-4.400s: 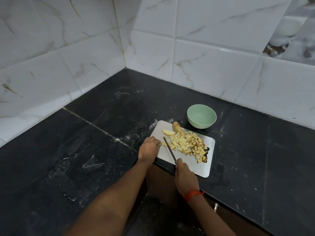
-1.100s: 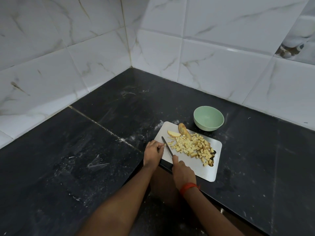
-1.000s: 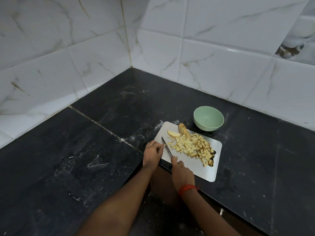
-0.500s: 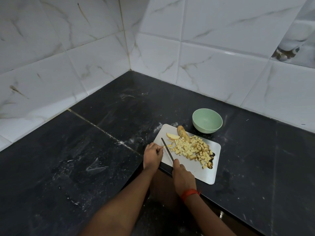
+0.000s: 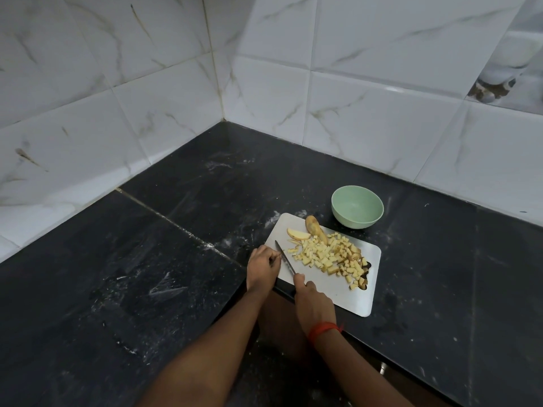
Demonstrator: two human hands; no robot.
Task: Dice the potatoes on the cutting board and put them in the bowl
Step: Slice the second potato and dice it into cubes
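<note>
Dark stone counter (image 5: pixel 176 259) in a corner of white marbled wall tiles (image 5: pixel 367 113), streaked here and there with pale smears.

White cutting board (image 5: pixel 346 298) near the counter's front edge, set at an angle.

Across the middle and right of the board, a loose heap of diced potato (image 5: pixel 329 255): pale yellow cubes, some with brown skin, a few lying over the handle cut-out at the board's right end. All dice on the board, not yet in the bowl. At the board's far left corner, two larger uncut pieces: a pale potato wedge (image 5: pixel 297 234) lying flat, and just beside it a skin-on potato piece (image 5: pixel 315 229) touching the far side of the heap.

Pale green bowl (image 5: pixel 357 223) upright on the counter just beyond the board's far edge, close to it but not on it.

Right hand (image 5: pixel 313 301) clenched round the handle of a knife (image 5: pixel 284 259). Thin blade slanting away and leftward over the board's left part, just left of the heap. Red thread (image 5: pixel 323 330) round the right wrist.

Left hand (image 5: pixel 261 267) at the board's left edge, knuckles up, fingers curled in, fingertips right against the left side of the blade. Impossible to tell whether anything is pinched beneath them.

Bare forearms reaching in from below.
</note>
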